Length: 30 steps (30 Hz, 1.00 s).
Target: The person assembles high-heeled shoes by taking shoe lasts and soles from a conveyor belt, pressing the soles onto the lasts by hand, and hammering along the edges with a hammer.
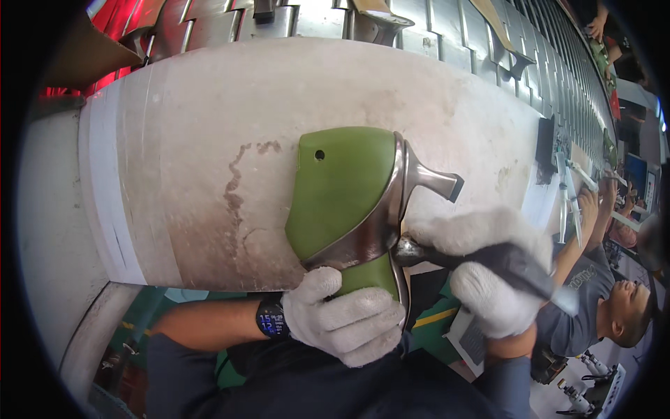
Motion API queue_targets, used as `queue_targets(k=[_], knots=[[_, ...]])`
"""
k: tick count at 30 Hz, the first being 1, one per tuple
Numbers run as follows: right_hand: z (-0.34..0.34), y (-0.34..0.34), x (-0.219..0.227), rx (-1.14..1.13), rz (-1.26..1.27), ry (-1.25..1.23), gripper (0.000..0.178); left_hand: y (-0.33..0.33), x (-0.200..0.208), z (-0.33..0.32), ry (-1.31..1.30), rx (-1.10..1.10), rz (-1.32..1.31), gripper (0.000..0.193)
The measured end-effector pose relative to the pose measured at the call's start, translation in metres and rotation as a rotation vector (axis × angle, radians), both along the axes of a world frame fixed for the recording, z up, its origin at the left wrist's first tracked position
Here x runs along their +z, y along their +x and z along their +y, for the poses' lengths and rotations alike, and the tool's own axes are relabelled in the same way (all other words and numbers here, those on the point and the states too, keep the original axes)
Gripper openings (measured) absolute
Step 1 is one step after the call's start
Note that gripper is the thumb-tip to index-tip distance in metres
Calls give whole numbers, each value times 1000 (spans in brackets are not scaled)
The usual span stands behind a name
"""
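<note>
A high-heeled shoe, its glossy brown upper [363, 237] stretched over a green shoe last [342, 181], lies on its side at the worktop's near edge. The last has a small dark hole near the top, and the slim brown heel [436, 180] points right. My left hand [349, 314], in a pale knit glove, is wrapped around the lower, toe end. Also gloved, my right hand [488, 258] grips a black-handled tool [499, 262]. Its rounded metal tip [408, 248] touches or nearly touches the sole edge; contact is unclear. Motion blurs the tool's rear end.
The pale, stained worktop [209, 153] has a white taped strip [129, 230] on its left. Beyond runs a metal slat conveyor [314, 21] carrying other heeled shoes [384, 28]. At right, a co-worker [586, 300] reaches toward the line. Red light glows at far left.
</note>
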State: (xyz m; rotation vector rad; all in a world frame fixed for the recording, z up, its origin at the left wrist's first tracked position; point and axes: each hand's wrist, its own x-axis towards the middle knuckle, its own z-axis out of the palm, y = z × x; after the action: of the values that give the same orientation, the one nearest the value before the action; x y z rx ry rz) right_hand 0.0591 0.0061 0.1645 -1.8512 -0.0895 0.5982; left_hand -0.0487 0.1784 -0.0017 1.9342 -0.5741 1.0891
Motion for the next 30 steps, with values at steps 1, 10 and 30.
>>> queue_targets(k=[1, 10, 30], knots=[[8, 7, 3, -22, 104, 33, 41, -4, 1, 4, 31, -24, 17, 41], [5, 25, 3, 208, -29, 55, 25, -3, 2, 10, 104, -39, 8, 43], [-20, -83, -8, -81, -271, 135, 39, 0, 10, 22, 211, -61, -23, 45]])
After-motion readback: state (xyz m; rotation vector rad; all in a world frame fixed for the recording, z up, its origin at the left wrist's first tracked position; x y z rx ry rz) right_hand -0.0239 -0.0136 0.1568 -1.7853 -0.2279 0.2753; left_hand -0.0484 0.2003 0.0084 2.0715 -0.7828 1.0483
